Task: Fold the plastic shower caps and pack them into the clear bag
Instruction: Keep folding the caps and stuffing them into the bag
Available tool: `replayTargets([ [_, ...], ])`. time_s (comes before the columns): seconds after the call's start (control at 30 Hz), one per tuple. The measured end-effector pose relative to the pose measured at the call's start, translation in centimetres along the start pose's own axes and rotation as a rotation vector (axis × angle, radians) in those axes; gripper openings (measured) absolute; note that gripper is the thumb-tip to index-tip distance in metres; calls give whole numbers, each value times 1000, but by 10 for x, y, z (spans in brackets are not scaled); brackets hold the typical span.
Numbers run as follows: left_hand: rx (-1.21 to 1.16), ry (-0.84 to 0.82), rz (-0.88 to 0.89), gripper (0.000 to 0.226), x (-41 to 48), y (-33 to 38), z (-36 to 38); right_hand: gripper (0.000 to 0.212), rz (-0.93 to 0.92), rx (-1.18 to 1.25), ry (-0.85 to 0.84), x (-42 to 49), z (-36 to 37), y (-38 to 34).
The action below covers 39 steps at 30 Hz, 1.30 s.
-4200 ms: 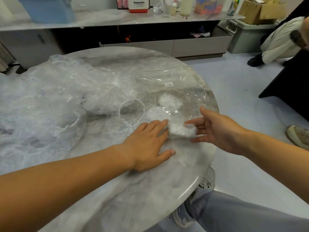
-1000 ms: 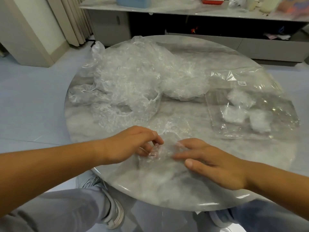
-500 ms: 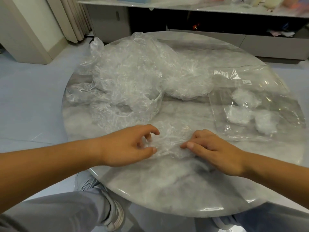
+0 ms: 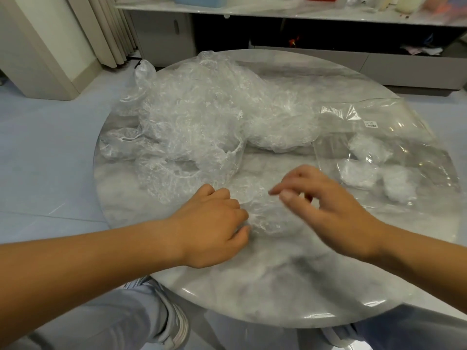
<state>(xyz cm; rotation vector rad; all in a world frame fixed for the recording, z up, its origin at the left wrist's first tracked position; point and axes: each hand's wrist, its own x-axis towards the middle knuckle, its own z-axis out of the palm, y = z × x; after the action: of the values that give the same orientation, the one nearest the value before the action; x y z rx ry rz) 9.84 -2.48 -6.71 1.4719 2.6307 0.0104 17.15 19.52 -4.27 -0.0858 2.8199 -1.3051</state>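
Head camera, looking down on a round grey marble table (image 4: 252, 286). Left hand (image 4: 212, 228) is knuckles-up, fingers curled onto the near edge of a crumpled clear plastic shower cap (image 4: 262, 210) and pinning it to the tabletop. Right hand (image 4: 326, 205) hovers just to the right of that cap, fingers loosely spread and blurred, holding nothing that I can make out. Beyond the left hand's knuckles sits a big heap of loose, crinkled transparent shower caps (image 4: 202, 122). Past the right hand, further right, a flat clear plastic bag (image 4: 404, 117) lies on the table, and three white folded bundles (image 4: 358, 173) show through it. Grey trouser legs show below the table edge.
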Motion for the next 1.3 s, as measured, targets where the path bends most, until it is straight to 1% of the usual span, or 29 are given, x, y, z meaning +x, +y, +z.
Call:
replayTargets([
  [0.03, -1, -8, 11, 55, 1, 0, 2, 36, 74, 259, 69, 4, 1, -9],
  [0.07, -6, -28, 9, 57, 2, 1, 2, 29, 183, 515, 84, 10, 3, -16],
  [0.1, -19, -55, 6, 59, 3, 1, 2, 25, 307, 709, 63, 14, 5, -20],
  [0.13, -38, -91, -1, 62, 4, 2, 3, 26, 417, 819, 20, 19, 7, -22],
  [0.17, -72, -133, -20, 62, 6, 3, 2, 30, 504, 875, -32, 22, 9, -21],
  [0.2, -116, -184, -52, 60, 7, 3, 1, 33, 568, 914, -75, 24, 9, -18],
  [0.27, -248, -267, -127, 55, 11, 2, -5, 34, 653, 970, -101, 28, 9, -6],
  [0.3, -362, -292, -173, 52, 13, 1, -10, 35, 693, 986, -100, 30, 7, 1],
  [0.37, -656, -310, -269, 39, 17, -3, -20, 39, 759, 977, -106, 30, 6, 12],
  [0.43, -941, -260, -416, 20, 21, -8, -22, 43, 779, 965, -115, 29, 5, 20],
  [0.47, -1094, -235, -503, 30, 23, -11, -21, 42, 773, 969, -113, 27, 6, 23],
  [0.5, -1261, -216, -570, 51, 24, -13, -20, 41, 763, 975, -108, 25, 6, 24],
  [0.53, -1398, -199, -609, 66, 25, -16, -18, 41, 750, 976, -102, 23, 6, 25],
  [0.57, -1492, -194, -626, 73, 25, -17, -18, 42, 734, 971, -97, 21, 6, 25],
  [0.6, -1553, -199, -633, 75, 24, -18, -16, 43, 715, 958, -93, 20, 6, 25],
  [0.63, -1596, -210, -646, 72, 23, -20, -15, 44, 696, 938, -88, 18, 6, 24],
  [0.77, -1627, -249, -692, 38, 20, -23, -13, 48, 618, 857, -51, 13, 7, 24],
  [0.8, -1647, -251, -707, 37, 19, -25, -13, 48, 605, 846, -33, 12, 7, 26],
  [0.9, -1736, -253, -763, 40, 16, -30, -14, 53, 589, 846, -15, 10, 3, 29],
  [1.0, -1766, -268, -790, 45, 13, -33, -14, 60, 610, 847, -40, 10, -3, 33],
  [1.07, -1759, -281, -772, 50, 13, -34, -13, 63, 637, 785, -117, 11, -13, 30],
  [1.13, -1701, -290, -735, 59, 13, -33, -12, 64, 633, 637, -222, 12, -25, 23],
  [1.17, -1646, -295, -708, 58, 13, -31, -11, 62, 608, 537, -241, 12, -30, 19],
  [1.2, -1569, -301, -673, 54, 13, -27, -12, 58, 556, 437, -224, 12, -32, 14],
  [1.27, -1394, -319, -588, 44, 14, -20, -13, 51, 373, 299, -117, 10, -30, 3],
  [1.3, -1325, -331, -551, 44, 13, -17, -13, 51, 256, 258, -73, 9, -26, -3],
])
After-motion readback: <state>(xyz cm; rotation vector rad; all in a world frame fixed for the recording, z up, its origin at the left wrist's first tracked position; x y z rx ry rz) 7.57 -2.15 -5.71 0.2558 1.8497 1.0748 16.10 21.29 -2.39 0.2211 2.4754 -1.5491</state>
